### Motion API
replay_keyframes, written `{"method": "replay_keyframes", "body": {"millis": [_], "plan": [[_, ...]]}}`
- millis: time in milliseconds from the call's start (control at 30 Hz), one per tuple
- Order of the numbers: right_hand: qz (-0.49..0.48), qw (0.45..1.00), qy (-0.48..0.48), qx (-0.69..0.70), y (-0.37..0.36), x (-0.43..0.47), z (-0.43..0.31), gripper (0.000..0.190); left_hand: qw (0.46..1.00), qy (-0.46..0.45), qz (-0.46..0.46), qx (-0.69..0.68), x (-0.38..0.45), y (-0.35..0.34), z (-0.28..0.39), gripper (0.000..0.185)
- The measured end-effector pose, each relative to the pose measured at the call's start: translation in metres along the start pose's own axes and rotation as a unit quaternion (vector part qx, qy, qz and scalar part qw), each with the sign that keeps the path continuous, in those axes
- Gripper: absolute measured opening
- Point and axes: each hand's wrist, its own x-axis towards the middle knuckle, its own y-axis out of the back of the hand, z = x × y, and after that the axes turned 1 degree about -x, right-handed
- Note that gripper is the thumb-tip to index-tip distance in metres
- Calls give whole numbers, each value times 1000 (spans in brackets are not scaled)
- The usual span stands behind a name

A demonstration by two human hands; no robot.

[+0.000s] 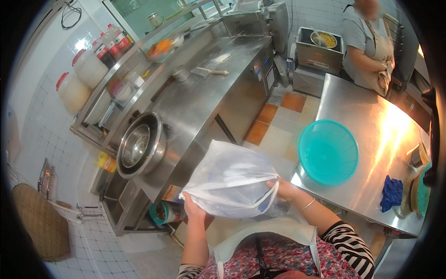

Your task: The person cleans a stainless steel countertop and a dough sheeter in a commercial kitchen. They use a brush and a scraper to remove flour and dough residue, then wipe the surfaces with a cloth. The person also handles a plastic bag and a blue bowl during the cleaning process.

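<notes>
A large translucent white plastic bag (231,174) is stretched between my hands in front of my apron. My left hand (193,207) grips its near left corner. On the other side my right hand (284,189) pinches the gathered right edge, fingers partly hidden by the plastic. Folds run from that edge across the bag; whether anything lies inside I cannot tell. Right of the bag, a turquoise plastic basin (328,153) stands on a stainless steel table (369,115), apart from my hands.
Nested steel bowls (139,146) stand on the left steel counter (195,104), with a brush (209,71) farther back. A blue cloth (392,193) lies on the right table. A person in an apron (373,48) stands beyond it, near a steel machine (317,59). Tiled floor (278,129) shows between.
</notes>
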Motion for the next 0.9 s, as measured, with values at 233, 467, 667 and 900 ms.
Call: {"method": "replay_keyframes", "body": {"millis": [233, 467, 667, 900], "plan": [[-23, 990, -113, -80, 5, 90, -38, 37, 994, -43, 34, -99, 118, -13, 91, 63], [122, 988, -94, -14, 38, 136, -99, 38, 993, -80, 37, -76, 246, -35, 130, 58], [280, 958, -2, 57, 90, 192, -131, 35, 996, 57, -18, -71, 312, -78, 99, 67], [281, 954, 51, 95, 157, 276, -209, 36, 910, 335, -113, 219, 360, -109, 11, 60]]}}
